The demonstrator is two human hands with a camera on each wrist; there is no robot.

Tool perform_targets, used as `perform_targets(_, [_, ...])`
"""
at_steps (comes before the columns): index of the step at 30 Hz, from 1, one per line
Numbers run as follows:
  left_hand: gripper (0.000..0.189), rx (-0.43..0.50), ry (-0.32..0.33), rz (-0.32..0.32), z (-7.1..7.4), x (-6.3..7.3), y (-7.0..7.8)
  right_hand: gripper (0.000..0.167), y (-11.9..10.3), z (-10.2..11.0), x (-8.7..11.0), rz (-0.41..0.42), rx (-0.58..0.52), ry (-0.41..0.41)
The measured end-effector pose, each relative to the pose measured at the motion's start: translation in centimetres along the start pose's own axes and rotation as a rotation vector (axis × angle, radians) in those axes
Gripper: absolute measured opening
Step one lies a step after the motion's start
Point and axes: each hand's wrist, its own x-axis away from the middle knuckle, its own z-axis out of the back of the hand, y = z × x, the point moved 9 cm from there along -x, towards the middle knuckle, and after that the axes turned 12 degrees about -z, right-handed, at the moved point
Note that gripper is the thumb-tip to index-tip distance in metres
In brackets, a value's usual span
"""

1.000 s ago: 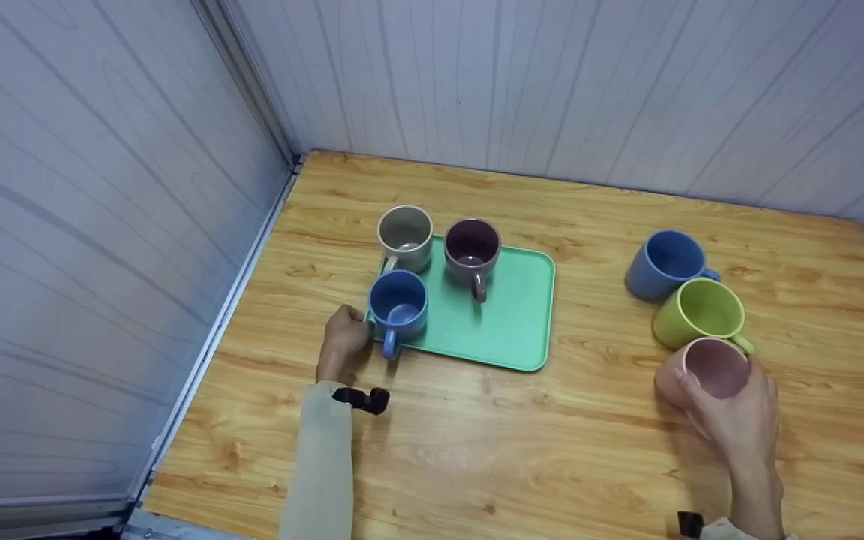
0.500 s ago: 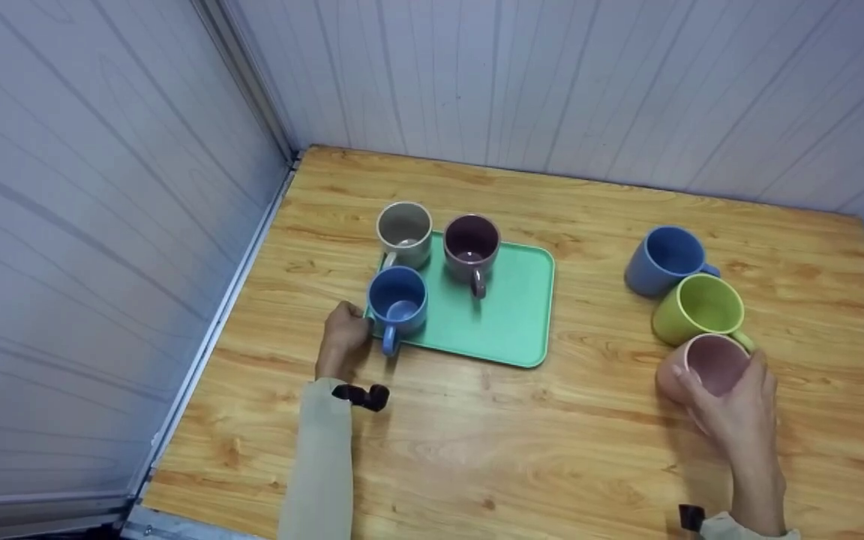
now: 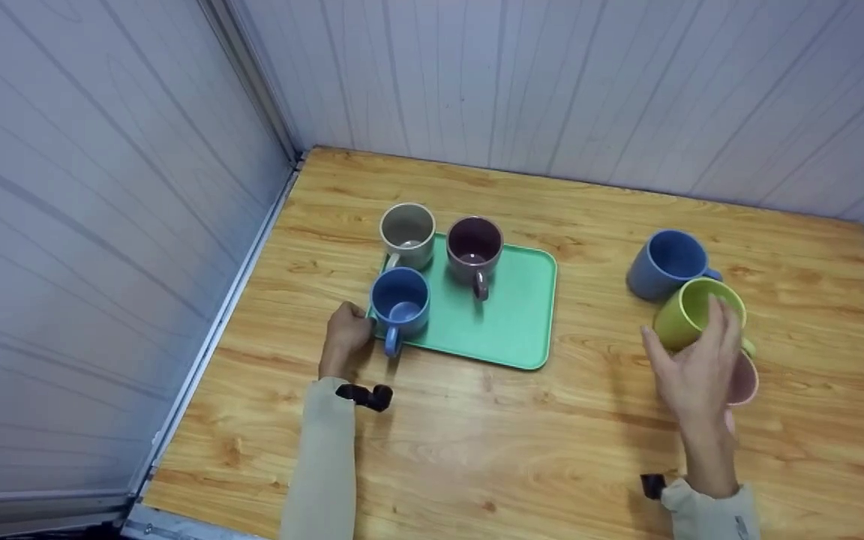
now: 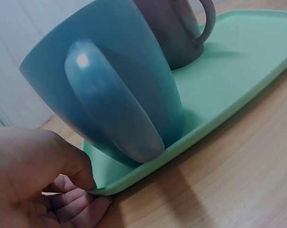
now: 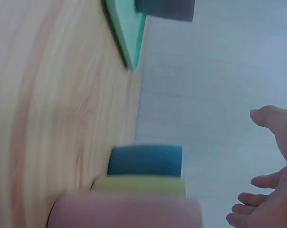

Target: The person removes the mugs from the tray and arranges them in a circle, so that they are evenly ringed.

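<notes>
My left hand (image 3: 348,330) pinches the near left corner of a green tray (image 3: 511,322); in the left wrist view the thumb lies on the rim, with fingers underneath. On the tray stand a blue mug (image 3: 383,296), a grey mug (image 3: 421,257) and a dark purple mug (image 3: 462,270), all upright. Over to the right, my right hand (image 3: 702,379) hovers with spread fingers above a pink mug (image 3: 744,381), which it partly hides. Behind that mug are a yellow-green mug (image 3: 673,321) and another blue mug (image 3: 651,276). The right wrist view shows nothing in the right hand (image 5: 272,190).
The wooden tabletop (image 3: 492,442) holds both the tray and the row of three mugs. Pale panel walls (image 3: 537,82) rise behind it and along its left side. A metal strip (image 3: 214,322) runs along the table's left edge.
My right hand has let go of the pink mug and risen left and away from me, over the mugs. The left hand and the tray have stayed in place.
</notes>
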Motion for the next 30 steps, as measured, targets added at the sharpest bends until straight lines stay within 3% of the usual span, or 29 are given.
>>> perform_targets(9, [0.011,0.037,-0.003,0.023,-0.2,0.1,0.1,0.085,-4.9,-6.3,-0.6,0.128,-0.066,-0.126])
perform_targets(16, [0.013,0.082,0.002,0.068,-0.3,0.4,-0.4,0.088,-7.3,-11.7,-0.9,0.131,-0.057,-0.307])
perform_targets(23, [0.014,-0.003,0.049,0.012,0.0,0.1,-0.2,0.091,-9.0,-16.7,-0.7,0.134,-0.027,-0.430])
perform_targets(30, [0.013,0.000,0.050,0.033,-0.1,-0.2,-0.2,0.099,-9.9,-21.7,-0.6,0.083,-0.005,-0.552])
